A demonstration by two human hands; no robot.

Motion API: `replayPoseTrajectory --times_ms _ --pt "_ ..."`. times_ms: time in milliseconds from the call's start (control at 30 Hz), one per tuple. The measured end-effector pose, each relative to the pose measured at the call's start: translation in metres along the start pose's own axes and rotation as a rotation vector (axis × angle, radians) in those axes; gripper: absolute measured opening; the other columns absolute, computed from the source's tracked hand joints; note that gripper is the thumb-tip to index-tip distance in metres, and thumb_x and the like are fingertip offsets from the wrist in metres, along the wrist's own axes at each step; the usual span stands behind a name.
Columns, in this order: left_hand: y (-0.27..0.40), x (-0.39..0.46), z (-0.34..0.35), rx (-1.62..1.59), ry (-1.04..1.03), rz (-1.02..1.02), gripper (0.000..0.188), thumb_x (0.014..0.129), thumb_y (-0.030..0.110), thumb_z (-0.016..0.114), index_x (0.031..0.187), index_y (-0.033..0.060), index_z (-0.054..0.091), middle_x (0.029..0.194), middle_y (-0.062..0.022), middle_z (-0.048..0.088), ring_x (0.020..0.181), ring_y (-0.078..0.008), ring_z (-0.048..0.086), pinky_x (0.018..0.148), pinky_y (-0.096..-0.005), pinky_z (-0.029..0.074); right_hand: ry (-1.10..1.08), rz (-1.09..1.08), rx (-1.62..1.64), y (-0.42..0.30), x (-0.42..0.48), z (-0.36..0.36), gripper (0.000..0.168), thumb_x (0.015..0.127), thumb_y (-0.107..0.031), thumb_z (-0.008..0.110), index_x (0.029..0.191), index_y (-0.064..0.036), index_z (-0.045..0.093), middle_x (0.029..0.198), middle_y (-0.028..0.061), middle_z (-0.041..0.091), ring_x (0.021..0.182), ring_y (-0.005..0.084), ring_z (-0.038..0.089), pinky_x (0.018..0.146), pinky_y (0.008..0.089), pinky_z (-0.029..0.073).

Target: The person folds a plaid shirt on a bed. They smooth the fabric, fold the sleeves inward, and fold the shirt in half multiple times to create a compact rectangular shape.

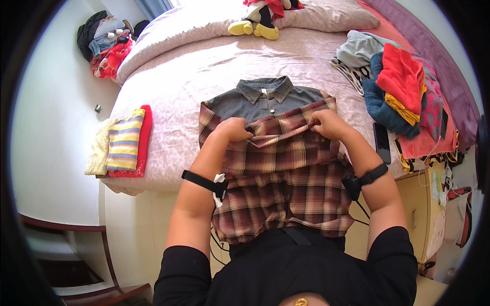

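A plaid shirt [268, 158] with a grey collar and yoke lies in front of me, collar pointing away. Its upper part rests on the bed [172, 145], while the lower part hangs over the near edge against my body. Plaid sleeves are laid across the chest, below the collar button. My left hand [234, 130] pinches the plaid cloth on the left side of the chest. On the right side, my right hand [327, 124] grips the same band of cloth between thumb and fingers. Some fingertips are hidden by the hands and fabric.
Folded clothes [124, 143] are stacked at the bed's left edge. A heap of clothes [400, 84] lies at the right, beside a black phone [381, 142]. A plush toy [264, 21] sits near the pillow. A wooden cabinet [413, 210] stands at the right.
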State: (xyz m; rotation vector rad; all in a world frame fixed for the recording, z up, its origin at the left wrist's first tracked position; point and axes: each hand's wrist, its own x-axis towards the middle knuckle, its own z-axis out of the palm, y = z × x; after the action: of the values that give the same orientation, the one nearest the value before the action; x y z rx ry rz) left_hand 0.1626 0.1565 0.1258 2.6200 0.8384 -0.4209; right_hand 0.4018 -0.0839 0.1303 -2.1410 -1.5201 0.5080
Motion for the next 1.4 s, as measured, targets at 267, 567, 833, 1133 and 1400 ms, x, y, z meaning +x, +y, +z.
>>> replayPoseTrajectory --times_ms 267,567,833,1133,1400 --pt "-0.020 -0.006 -0.005 -0.014 0.006 0.161 0.040 0.074 0.039 0.076 0.094 0.0049 0.068 0.093 -0.0171 0.070 0.089 -0.0340 0.066 0.077 -0.0398 0.052 -0.239 0.026 -0.258 -0.004 0.028 0.009 0.028 0.076 -0.022 0.078 0.091 -0.001 0.069 0.082 0.0194 0.066 0.079 0.0352 0.064 0.073 0.0413 0.050" --pt "-0.035 -0.053 -0.032 0.164 -0.152 -0.138 0.028 0.076 0.029 0.063 0.086 0.0047 0.074 0.091 -0.0157 0.072 0.088 -0.0315 0.068 0.077 -0.0392 0.054 -0.449 -0.314 0.171 -0.082 -0.019 0.002 0.026 0.077 -0.018 0.078 0.092 0.001 0.068 0.080 0.0183 0.067 0.074 0.0248 0.064 0.068 0.0353 0.050" --pt "-0.039 -0.049 -0.013 0.058 0.051 0.093 0.032 0.072 0.034 0.070 0.094 0.0098 0.074 0.097 -0.0145 0.071 0.095 -0.0327 0.067 0.084 -0.0402 0.053 -0.737 -0.789 0.303 -0.200 -0.067 0.040 0.019 0.087 -0.020 0.063 0.095 -0.003 0.064 0.082 0.0191 0.065 0.078 0.0389 0.062 0.070 0.0441 0.048" --pt "-0.062 -0.038 0.010 0.118 -0.169 0.019 0.047 0.065 0.035 0.079 0.101 0.0069 0.068 0.094 -0.0169 0.069 0.092 -0.0336 0.065 0.081 -0.0408 0.052 -0.895 -0.913 0.367 -0.247 -0.079 0.045 0.014 0.076 -0.004 0.057 0.086 0.005 0.056 0.082 0.0226 0.058 0.080 0.0404 0.058 0.070 0.0447 0.045" --pt "-0.080 -0.036 0.015 0.166 -0.162 0.037 0.034 0.070 0.032 0.071 0.090 0.0042 0.067 0.091 -0.0175 0.069 0.089 -0.0352 0.065 0.078 -0.0421 0.051 -0.756 -0.632 0.458 -0.192 -0.056 0.001 0.018 0.075 -0.006 0.060 0.090 0.003 0.060 0.068 0.0130 0.051 0.064 0.0193 0.050 0.061 0.0354 0.044"
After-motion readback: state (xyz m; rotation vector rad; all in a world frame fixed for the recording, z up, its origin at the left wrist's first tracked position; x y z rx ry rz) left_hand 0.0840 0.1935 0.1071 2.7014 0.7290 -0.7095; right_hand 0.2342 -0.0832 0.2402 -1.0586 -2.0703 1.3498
